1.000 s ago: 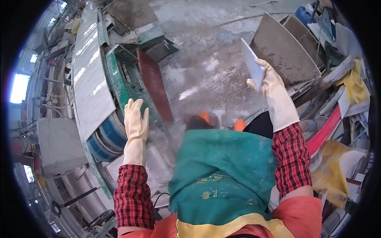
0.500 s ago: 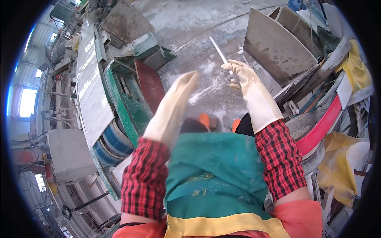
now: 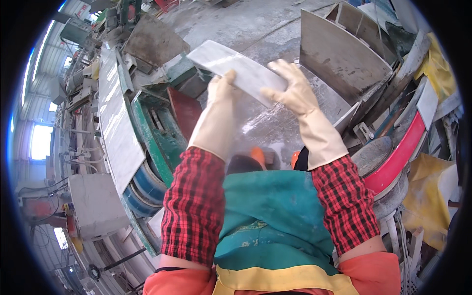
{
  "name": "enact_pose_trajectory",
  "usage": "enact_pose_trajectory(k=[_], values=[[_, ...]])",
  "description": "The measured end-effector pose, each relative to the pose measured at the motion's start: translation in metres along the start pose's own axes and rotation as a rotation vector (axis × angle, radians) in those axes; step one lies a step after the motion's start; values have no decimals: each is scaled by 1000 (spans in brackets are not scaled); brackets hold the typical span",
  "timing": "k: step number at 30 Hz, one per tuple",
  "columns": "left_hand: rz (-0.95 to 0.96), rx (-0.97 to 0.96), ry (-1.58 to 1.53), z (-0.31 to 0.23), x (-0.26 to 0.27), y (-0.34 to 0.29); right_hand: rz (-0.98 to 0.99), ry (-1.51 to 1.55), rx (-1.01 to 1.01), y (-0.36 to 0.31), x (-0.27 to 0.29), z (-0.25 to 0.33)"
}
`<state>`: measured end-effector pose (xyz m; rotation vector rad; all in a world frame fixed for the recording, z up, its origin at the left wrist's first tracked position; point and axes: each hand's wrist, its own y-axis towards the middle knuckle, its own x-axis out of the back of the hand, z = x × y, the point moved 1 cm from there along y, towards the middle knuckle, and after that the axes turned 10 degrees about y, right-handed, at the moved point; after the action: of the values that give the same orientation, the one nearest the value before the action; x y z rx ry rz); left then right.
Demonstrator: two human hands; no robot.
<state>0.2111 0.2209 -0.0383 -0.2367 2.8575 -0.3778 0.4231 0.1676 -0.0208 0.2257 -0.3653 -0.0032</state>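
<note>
A pale grey-white rectangular slab (image 3: 238,66), thin and with a shiny face, is held up in front of me at a slant, its left end farther away. My left hand (image 3: 221,91), in a cream rubber glove, grips its near edge, thumb on the face and fingers hidden beneath. My right hand (image 3: 295,88), gloved alike, is at the slab's right end. Its thumb lies over the face and its fingers reach past the far edge. Under the slab, the wet grey floor is partly hidden.
To my left runs a long conveyor-like machine with a pale slab (image 3: 115,113), a green metal frame (image 3: 152,135) and blue rollers (image 3: 142,191). On the right are a leaning grey panel (image 3: 339,59), a red curved rim (image 3: 398,162) and yellow sheeting (image 3: 427,201).
The slab, seen edge-on in my right hand before, is now turned with its broad face up. My left hand, apart from it earlier, has taken hold of its near edge.
</note>
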Motion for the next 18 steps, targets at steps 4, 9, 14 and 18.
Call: enact_pose_trajectory(k=[4,9,14,18], values=[[-284,-41,-24,-44,110,-4,-148,214,-245,15,2,-35],[-380,-69,-240,-87,273,-95,-200,324,-284,22,0,-78],[-587,-209,-547,-63,399,-221,-144,342,-294,23,-12,-84],[-671,-84,-734,-12,468,-270,-84,327,-248,24,-10,-95]])
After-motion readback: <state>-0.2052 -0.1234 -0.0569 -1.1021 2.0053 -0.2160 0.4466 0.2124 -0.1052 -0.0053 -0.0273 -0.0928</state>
